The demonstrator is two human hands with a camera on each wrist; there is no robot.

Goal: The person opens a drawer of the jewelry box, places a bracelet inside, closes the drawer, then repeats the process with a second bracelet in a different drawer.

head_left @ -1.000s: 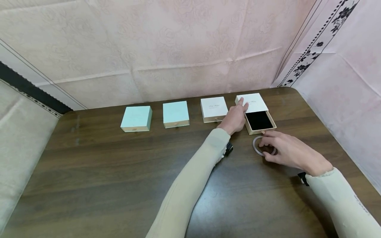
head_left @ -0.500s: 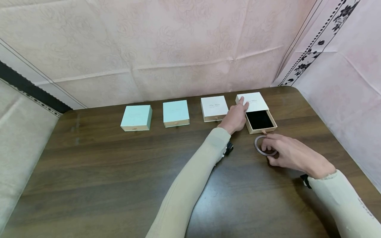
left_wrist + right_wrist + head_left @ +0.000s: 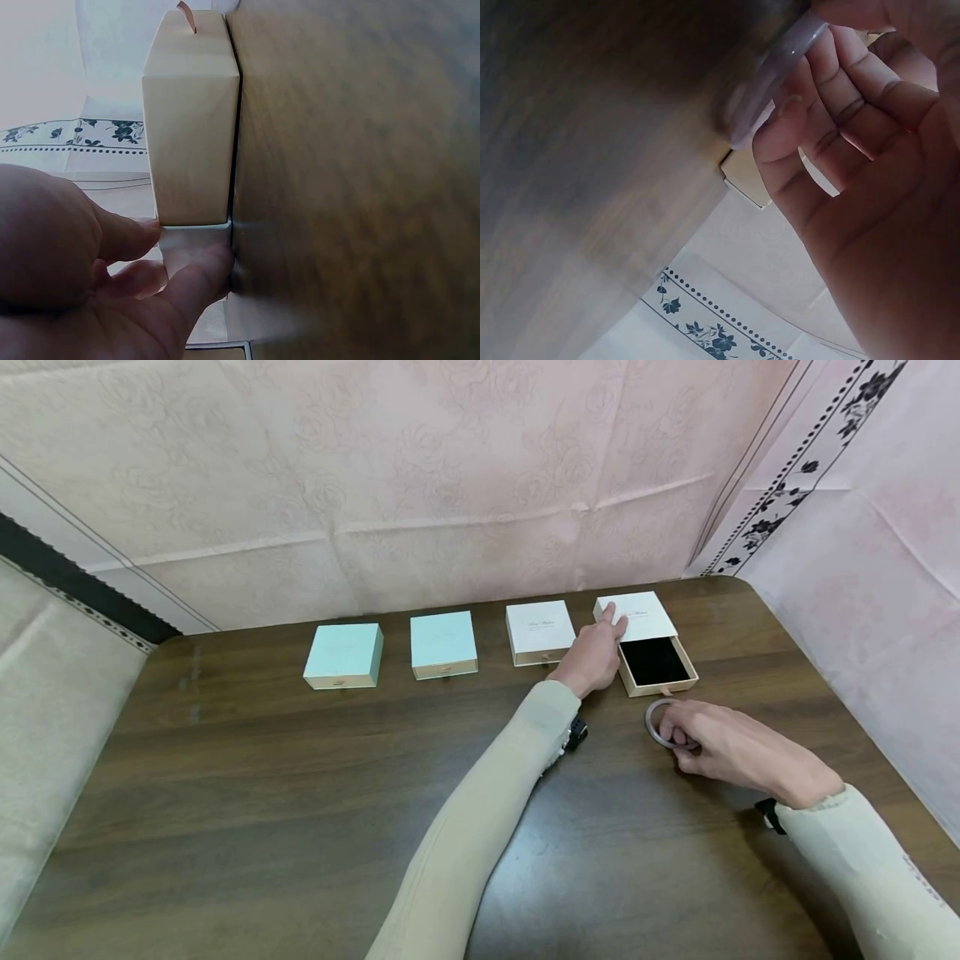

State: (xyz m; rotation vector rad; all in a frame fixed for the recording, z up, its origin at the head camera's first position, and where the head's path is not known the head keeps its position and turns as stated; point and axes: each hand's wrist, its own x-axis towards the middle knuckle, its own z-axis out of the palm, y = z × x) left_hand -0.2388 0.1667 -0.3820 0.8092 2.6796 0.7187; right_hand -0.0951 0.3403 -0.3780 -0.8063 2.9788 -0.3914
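Observation:
In the head view my left hand rests on the white sleeve of the far-right drawer box. The left wrist view shows fingertips pressed on the sleeve's side, beside the cream drawer. That drawer is pulled partway out toward me and shows a black lining. Just in front of it, my right hand pinches a pale greyish-purple bangle between thumb and fingers. The bangle stands tilted by the tabletop in the right wrist view; its far side is hidden by the fingers.
A shut white box stands left of my left hand. Farther left are two mint-green boxes, one in the middle and one at the far left. Patterned cloth hangs behind the brown wooden table.
My right hand has shifted slightly right, and the bangle has moved with it, looking more tilted now. The left hand and the partly open box stay in place.

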